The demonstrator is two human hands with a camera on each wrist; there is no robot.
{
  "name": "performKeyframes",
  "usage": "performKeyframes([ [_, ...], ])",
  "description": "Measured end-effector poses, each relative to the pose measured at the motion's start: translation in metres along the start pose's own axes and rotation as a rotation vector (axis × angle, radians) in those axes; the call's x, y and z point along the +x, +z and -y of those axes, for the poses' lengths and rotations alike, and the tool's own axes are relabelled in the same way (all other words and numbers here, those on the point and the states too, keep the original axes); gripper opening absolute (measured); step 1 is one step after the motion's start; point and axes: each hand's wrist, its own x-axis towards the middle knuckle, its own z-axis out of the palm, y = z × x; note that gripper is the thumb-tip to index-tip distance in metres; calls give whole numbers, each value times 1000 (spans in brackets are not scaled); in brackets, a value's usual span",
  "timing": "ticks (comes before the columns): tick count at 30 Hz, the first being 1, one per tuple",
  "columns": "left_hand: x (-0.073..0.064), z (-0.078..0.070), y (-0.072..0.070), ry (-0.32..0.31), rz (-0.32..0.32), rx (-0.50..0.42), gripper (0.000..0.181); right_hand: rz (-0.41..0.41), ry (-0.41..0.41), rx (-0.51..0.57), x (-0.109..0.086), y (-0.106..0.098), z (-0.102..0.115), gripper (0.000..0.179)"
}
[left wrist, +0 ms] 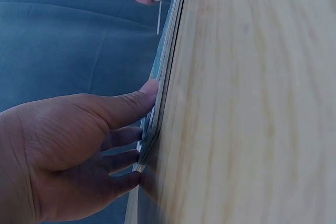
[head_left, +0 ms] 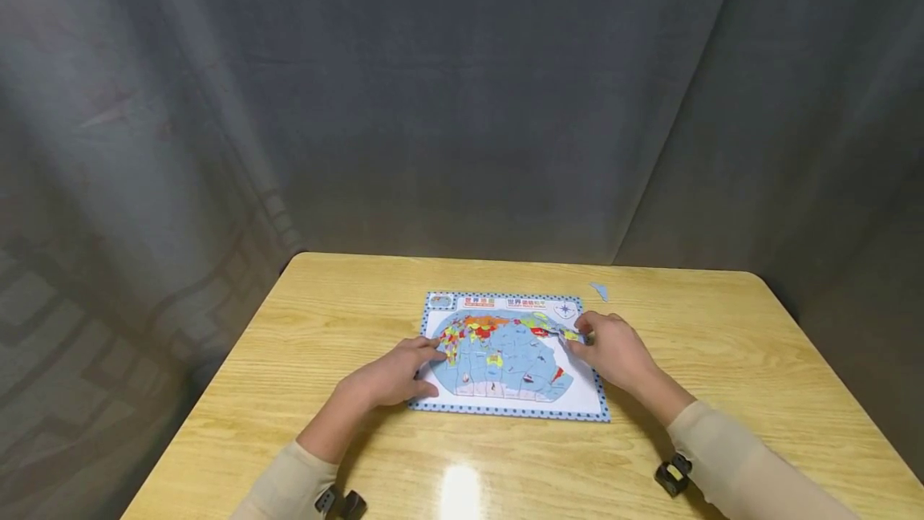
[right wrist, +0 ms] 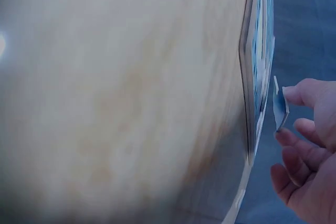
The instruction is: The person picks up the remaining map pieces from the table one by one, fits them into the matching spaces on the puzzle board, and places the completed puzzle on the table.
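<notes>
A world map puzzle board (head_left: 599, 408) with a blue dotted border lies flat on the table, most of its map area covered with coloured pieces. My left hand (head_left: 393, 375) rests at the board's left edge; its thumb (left wrist: 134, 103) and spread fingers touch the edge in the left wrist view. Between thumb and fingertips, my right hand (head_left: 617, 351) pinches a thin puzzle piece (right wrist: 281, 109) above the board's right side. The right wrist view shows that piece tilted and apart from the board. White base shows on the map's right part.
A loose blue puzzle piece (head_left: 600, 290) lies on the wooden table (head_left: 310, 311), just beyond the board's upper right corner. Grey curtains (head_left: 462, 103) hang behind the table and at both sides.
</notes>
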Motion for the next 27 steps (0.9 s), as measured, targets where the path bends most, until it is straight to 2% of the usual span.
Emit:
performKeyframes([
  [10, 0, -1, -1, -9, 1, -4, 55, 49, -18, 2, -11, 2, 8, 29],
  [21, -2, -2, 1, -23, 6, -5, 54, 53, -24, -27, -14, 6, 9, 25],
  [27, -2, -2, 0, -10, -1, -7, 54, 66, -24, -24, -15, 6, 11, 27],
])
